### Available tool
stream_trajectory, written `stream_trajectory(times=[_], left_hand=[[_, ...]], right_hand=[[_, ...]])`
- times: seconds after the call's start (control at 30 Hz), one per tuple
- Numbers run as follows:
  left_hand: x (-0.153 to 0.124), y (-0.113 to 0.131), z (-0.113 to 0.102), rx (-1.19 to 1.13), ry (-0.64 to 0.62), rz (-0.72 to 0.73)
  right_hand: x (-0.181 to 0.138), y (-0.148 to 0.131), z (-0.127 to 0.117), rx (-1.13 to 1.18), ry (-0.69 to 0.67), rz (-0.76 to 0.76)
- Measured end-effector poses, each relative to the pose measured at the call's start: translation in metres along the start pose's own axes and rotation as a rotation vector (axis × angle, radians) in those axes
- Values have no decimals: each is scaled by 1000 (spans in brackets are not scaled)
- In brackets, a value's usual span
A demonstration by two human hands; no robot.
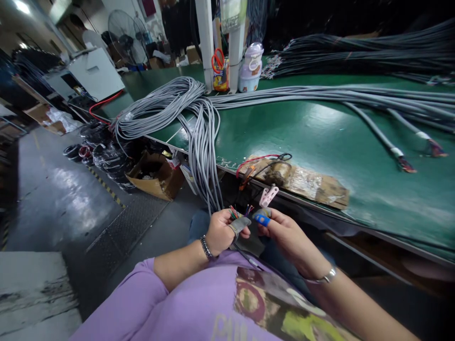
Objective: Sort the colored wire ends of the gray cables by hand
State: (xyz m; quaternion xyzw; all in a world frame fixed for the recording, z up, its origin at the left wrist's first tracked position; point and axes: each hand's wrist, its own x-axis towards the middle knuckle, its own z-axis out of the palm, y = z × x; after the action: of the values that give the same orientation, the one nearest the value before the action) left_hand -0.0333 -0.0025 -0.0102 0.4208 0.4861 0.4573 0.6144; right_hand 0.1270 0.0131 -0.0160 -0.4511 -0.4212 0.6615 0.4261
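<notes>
My left hand [227,229] is closed around the end of a grey cable, and its thin coloured wires [243,212] fan out above the fingers. Grey tape wraps the left thumb. Just to the right, my right hand [275,225] has thumb and forefinger pinched together close to the wire tips; a blue cover and grey tape are on its fingers. Whether a wire is between those fingertips I cannot make out. A bundle of grey cables [204,147] hangs over the table edge, down behind my left hand. A pink clip [268,195] stands at the edge above my right hand.
A taped cardboard strip [313,184] with red and black leads lies along the edge of the green table [284,128]. Two cable ends [400,155] with bared wires lie at right. Behind are a lilac container [250,71] and red-handled scissors [217,60]. A cardboard box [156,177] stands below.
</notes>
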Motion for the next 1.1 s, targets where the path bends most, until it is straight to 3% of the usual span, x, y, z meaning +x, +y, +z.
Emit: stream_trajectory(times=[0.2,0.4,0.63,0.9,1.1], left_hand=[[-2,-8,-1,140,-64,67],[-2,-7,0,153,-62,63],[4,-10,3,105,-253,-145],[4,-8,1,-40,-72,-112],[7,-10,3,-184,7,-135]], right_hand=[[-1,-12,11,-95,-106,-43],[-5,-8,5,-66,-179,-66],[-1,-3,3,-263,-59,-114],[6,6,2,-93,121,-14],[4,10,1,278,175,54]])
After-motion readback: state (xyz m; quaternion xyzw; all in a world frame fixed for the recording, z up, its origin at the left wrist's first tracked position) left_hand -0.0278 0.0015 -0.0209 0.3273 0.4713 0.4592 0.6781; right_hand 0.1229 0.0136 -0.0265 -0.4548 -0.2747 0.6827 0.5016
